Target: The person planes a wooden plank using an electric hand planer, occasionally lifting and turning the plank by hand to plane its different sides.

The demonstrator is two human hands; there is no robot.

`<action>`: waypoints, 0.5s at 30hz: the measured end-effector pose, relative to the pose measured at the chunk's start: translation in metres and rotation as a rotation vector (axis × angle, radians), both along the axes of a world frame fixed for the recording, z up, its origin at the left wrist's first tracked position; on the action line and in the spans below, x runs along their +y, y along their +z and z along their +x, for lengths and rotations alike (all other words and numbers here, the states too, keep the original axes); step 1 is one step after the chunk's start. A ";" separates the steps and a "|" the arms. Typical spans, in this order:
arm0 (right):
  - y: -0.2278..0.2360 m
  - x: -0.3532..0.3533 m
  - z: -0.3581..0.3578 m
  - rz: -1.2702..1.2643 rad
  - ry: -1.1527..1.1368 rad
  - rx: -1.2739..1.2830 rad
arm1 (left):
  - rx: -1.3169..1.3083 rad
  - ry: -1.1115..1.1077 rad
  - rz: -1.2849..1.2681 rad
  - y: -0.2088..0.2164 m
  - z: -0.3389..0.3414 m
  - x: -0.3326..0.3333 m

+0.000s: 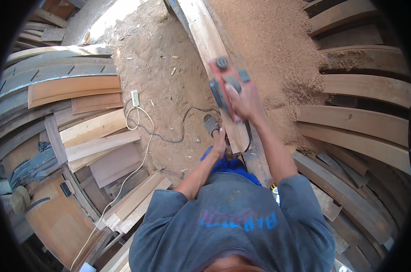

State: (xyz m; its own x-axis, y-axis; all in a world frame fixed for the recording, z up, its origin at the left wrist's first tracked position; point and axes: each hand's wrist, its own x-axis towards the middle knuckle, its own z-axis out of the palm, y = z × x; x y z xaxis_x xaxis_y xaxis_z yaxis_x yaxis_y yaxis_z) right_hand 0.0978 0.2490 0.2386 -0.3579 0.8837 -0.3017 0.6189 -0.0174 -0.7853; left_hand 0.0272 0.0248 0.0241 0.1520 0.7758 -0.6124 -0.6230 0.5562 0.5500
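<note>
My right hand (247,103) is wrapped round the rear handle of a red electric planer (231,72) with a black knob at its front. The planer rests on the upper face of a long pale wooden plank (200,21), which runs away from my body. At the plank's near end, my left hand (220,143) holds its left edge, the fingertips partly hidden. A black cord (249,136) hangs from the back of the planer beside the plank. The planer is slightly blurred.
Stacked boards (96,128) line the left side, and more timbers (364,119) lie along the right. Wood shavings (264,36) cover the ground right of the plank. A white power strip (134,98) with a pale cable (146,149) lies on the dirt floor at left.
</note>
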 end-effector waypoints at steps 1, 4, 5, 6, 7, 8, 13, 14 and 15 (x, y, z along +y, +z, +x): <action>-0.004 0.027 -0.012 0.089 0.019 0.029 | 0.001 -0.009 -0.049 0.003 0.002 0.003; 0.005 0.092 -0.049 -0.033 0.070 -0.051 | 0.009 -0.044 -0.121 0.003 -0.002 0.005; -0.008 0.107 -0.061 -0.015 0.021 -0.061 | 0.035 -0.081 -0.150 0.000 -0.005 0.004; -0.021 0.115 -0.070 -0.001 -0.025 -0.073 | 0.048 -0.092 -0.165 0.002 -0.006 0.002; -0.030 0.118 -0.073 0.002 -0.015 -0.071 | 0.059 -0.104 -0.180 0.004 -0.006 0.001; -0.036 0.122 -0.064 -0.150 -0.053 0.189 | 0.049 -0.112 -0.120 0.013 -0.003 0.006; -0.035 0.085 -0.049 -0.418 -0.089 0.565 | 0.040 -0.060 -0.045 0.010 -0.009 0.001; -0.034 0.071 -0.040 -0.370 -0.089 0.547 | 0.039 -0.001 -0.082 0.012 -0.007 0.004; -0.033 0.055 -0.030 -0.320 -0.090 0.528 | 0.037 0.057 -0.118 0.015 -0.004 0.006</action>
